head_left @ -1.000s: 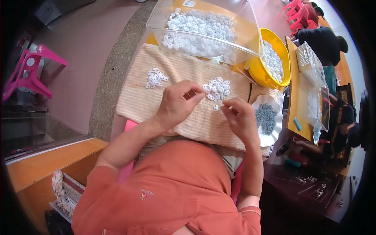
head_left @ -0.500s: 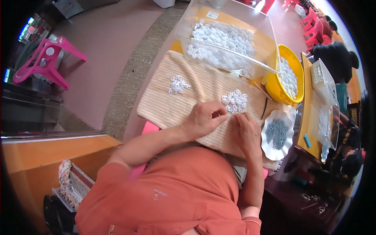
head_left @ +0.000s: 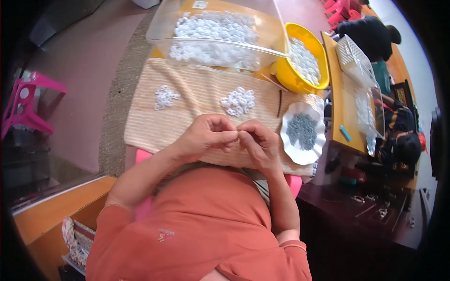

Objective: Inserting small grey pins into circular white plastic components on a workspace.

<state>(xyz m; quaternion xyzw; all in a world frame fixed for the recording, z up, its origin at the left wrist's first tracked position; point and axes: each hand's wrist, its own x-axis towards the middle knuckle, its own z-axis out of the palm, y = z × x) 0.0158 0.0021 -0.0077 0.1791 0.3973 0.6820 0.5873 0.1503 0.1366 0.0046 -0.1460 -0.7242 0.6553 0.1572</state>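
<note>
My left hand (head_left: 208, 136) and my right hand (head_left: 258, 143) meet fingertip to fingertip above the near part of a striped cloth (head_left: 145, 124). Thumb and forefinger are pinched together on each. Whatever lies between the fingertips is too small to make out. Just beyond the hands sits a small pile of white oval plastic pieces (head_left: 238, 101), with holes in them. A second small pile of white pieces (head_left: 166, 97) lies farther left on the cloth. Right of my right hand stands a white wavy-edged dish (head_left: 317, 151) holding many small grey pieces (head_left: 302, 130).
A clear plastic bin (head_left: 157, 37) full of white pieces stands at the back. Beside it is a yellow basin (head_left: 318, 42). A dark thin stick (head_left: 280, 104) lies near the dish. Other people sit at a table (head_left: 333, 117) to the right. A pink stool (head_left: 33, 103) stands left.
My hands, apart before, have come together at the fingertips. The view has shifted, so the table things appear farther left and slightly higher.
</note>
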